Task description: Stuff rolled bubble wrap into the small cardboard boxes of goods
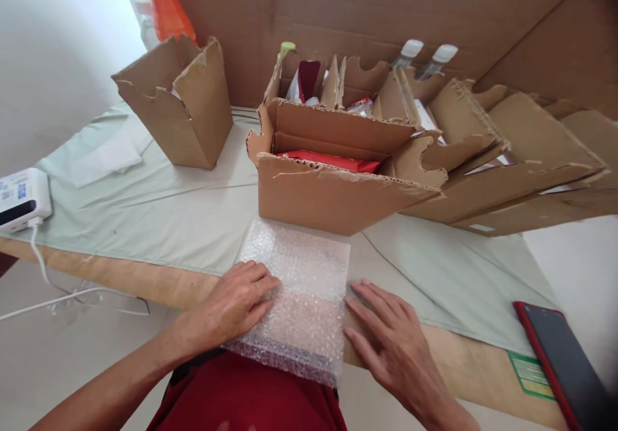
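Observation:
A sheet of clear bubble wrap (299, 289) lies flat at the table's front edge, its near end hanging over toward my lap. My left hand (244, 299) rests on its left side with the fingers stretched out. Beside the right edge of the wrap, my right hand (386, 331) lies with its fingers spread, the fingertips at or close to that edge. Just behind the wrap stands an open cardboard box (309, 193) with a red packet (333, 159) inside.
More cut cardboard boxes (463, 128) line the back and right, and another box (193, 109) stands at the left. Two white-capped bottles (437, 61) rise behind them. A phone (564, 360) lies at the right. A white device (24, 199) with a cable sits at the left edge.

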`<control>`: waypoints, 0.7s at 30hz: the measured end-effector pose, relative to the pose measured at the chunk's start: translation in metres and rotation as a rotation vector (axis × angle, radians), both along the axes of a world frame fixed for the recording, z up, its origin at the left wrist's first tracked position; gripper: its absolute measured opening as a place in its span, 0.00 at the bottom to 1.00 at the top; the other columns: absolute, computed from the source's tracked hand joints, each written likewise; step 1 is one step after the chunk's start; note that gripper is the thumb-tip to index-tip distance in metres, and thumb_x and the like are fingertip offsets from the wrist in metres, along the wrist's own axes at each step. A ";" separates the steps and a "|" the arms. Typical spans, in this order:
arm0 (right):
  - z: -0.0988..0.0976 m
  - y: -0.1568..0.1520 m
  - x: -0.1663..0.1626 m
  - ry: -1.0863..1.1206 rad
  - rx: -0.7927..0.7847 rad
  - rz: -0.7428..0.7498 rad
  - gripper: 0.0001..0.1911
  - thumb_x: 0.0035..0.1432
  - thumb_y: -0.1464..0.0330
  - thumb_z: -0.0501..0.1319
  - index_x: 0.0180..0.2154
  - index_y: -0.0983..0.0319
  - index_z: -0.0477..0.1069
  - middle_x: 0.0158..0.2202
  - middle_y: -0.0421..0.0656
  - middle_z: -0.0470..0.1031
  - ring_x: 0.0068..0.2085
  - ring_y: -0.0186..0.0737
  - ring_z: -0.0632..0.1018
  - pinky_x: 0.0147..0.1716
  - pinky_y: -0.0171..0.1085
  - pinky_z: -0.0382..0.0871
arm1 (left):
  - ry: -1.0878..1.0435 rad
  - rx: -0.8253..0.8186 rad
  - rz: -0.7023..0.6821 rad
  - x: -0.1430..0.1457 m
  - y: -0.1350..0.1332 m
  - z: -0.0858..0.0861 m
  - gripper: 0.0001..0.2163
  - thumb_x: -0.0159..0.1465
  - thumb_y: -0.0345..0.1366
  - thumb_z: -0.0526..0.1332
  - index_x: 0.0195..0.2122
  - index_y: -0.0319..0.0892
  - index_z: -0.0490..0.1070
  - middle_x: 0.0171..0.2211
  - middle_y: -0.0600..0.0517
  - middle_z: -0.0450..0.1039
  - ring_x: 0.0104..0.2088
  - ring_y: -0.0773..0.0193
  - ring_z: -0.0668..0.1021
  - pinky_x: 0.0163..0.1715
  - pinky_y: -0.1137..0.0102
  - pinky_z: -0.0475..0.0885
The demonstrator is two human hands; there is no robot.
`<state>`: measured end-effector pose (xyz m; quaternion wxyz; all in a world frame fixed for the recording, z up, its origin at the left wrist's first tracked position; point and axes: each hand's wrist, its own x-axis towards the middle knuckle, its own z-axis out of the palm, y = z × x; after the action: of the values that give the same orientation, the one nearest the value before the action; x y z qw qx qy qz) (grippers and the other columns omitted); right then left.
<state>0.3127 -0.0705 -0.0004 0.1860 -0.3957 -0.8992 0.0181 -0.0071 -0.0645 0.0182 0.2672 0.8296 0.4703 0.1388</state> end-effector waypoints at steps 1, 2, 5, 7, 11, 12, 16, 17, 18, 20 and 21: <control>0.001 -0.008 0.009 -0.008 0.018 -0.008 0.20 0.64 0.66 0.61 0.57 0.61 0.71 0.60 0.54 0.75 0.61 0.56 0.73 0.53 0.53 0.68 | -0.047 -0.007 0.002 -0.002 -0.002 0.002 0.11 0.68 0.29 0.57 0.50 0.43 0.74 0.43 0.45 0.76 0.45 0.54 0.76 0.48 0.55 0.74; 0.002 -0.017 0.015 -0.029 0.027 -0.005 0.23 0.63 0.66 0.62 0.59 0.63 0.70 0.61 0.55 0.73 0.62 0.57 0.72 0.53 0.54 0.68 | -0.098 -0.014 0.007 -0.004 -0.004 0.004 0.12 0.68 0.29 0.57 0.51 0.43 0.73 0.45 0.45 0.75 0.46 0.54 0.76 0.49 0.56 0.74; 0.003 -0.038 0.010 -0.108 0.018 0.040 0.28 0.62 0.69 0.61 0.62 0.64 0.67 0.65 0.57 0.69 0.66 0.58 0.67 0.56 0.54 0.66 | -0.186 -0.021 0.026 -0.011 -0.013 0.010 0.17 0.66 0.29 0.59 0.56 0.45 0.71 0.52 0.44 0.73 0.54 0.54 0.75 0.54 0.57 0.74; 0.001 -0.042 -0.004 -0.114 0.008 0.075 0.28 0.60 0.75 0.58 0.62 0.62 0.68 0.65 0.56 0.69 0.67 0.56 0.67 0.57 0.54 0.67 | -0.155 -0.037 -0.009 -0.016 -0.020 0.013 0.20 0.64 0.30 0.62 0.58 0.47 0.71 0.57 0.43 0.71 0.60 0.50 0.72 0.59 0.53 0.71; 0.000 -0.032 -0.030 0.083 -0.004 0.121 0.22 0.60 0.80 0.56 0.53 0.58 0.75 0.57 0.50 0.78 0.62 0.50 0.74 0.55 0.51 0.71 | -0.091 -0.141 -0.100 -0.036 -0.033 0.020 0.34 0.58 0.40 0.71 0.66 0.52 0.64 0.69 0.43 0.62 0.70 0.40 0.61 0.66 0.41 0.62; 0.002 -0.029 -0.033 0.166 -0.022 0.131 0.19 0.62 0.79 0.57 0.51 0.58 0.75 0.54 0.47 0.81 0.59 0.48 0.77 0.53 0.49 0.73 | -0.091 -0.173 -0.111 -0.042 -0.036 0.022 0.40 0.56 0.44 0.74 0.69 0.54 0.60 0.70 0.42 0.60 0.71 0.39 0.60 0.66 0.41 0.61; 0.014 -0.018 -0.039 0.434 -0.204 0.016 0.13 0.68 0.73 0.57 0.49 0.55 0.76 0.42 0.42 0.85 0.44 0.43 0.84 0.44 0.44 0.78 | -0.148 -0.195 -0.033 -0.055 -0.041 0.023 0.53 0.49 0.53 0.77 0.73 0.55 0.51 0.71 0.42 0.58 0.70 0.38 0.63 0.65 0.43 0.64; 0.016 -0.016 -0.040 0.467 -0.257 -0.048 0.12 0.69 0.71 0.57 0.48 0.55 0.77 0.40 0.42 0.85 0.42 0.43 0.84 0.42 0.43 0.78 | -0.180 -0.164 0.035 -0.053 -0.039 0.022 0.47 0.54 0.50 0.75 0.72 0.55 0.53 0.69 0.42 0.63 0.68 0.41 0.67 0.64 0.45 0.67; 0.018 -0.013 -0.041 0.489 -0.302 -0.112 0.10 0.69 0.69 0.57 0.45 0.55 0.78 0.38 0.41 0.84 0.39 0.43 0.84 0.40 0.42 0.78 | -0.219 -0.131 0.118 -0.049 -0.035 0.020 0.38 0.60 0.46 0.71 0.70 0.54 0.58 0.64 0.44 0.70 0.65 0.45 0.71 0.61 0.49 0.70; 0.019 -0.003 -0.043 0.508 -0.357 -0.223 0.10 0.69 0.65 0.58 0.39 0.56 0.78 0.35 0.42 0.83 0.36 0.43 0.83 0.38 0.42 0.78 | -0.289 -0.089 0.314 -0.037 -0.025 0.017 0.22 0.67 0.39 0.62 0.62 0.51 0.68 0.51 0.47 0.80 0.52 0.54 0.81 0.50 0.59 0.79; 0.017 0.003 -0.043 0.507 -0.361 -0.269 0.11 0.69 0.63 0.58 0.37 0.56 0.77 0.34 0.42 0.82 0.36 0.43 0.82 0.38 0.42 0.77 | -0.310 -0.080 0.408 -0.030 -0.018 0.015 0.18 0.68 0.37 0.59 0.59 0.50 0.71 0.46 0.49 0.81 0.45 0.57 0.83 0.42 0.65 0.80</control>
<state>0.2692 -0.0674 0.0171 0.3315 -0.5203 -0.7462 0.2500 -0.0372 -0.0822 0.0333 0.3349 0.6751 0.5866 0.2967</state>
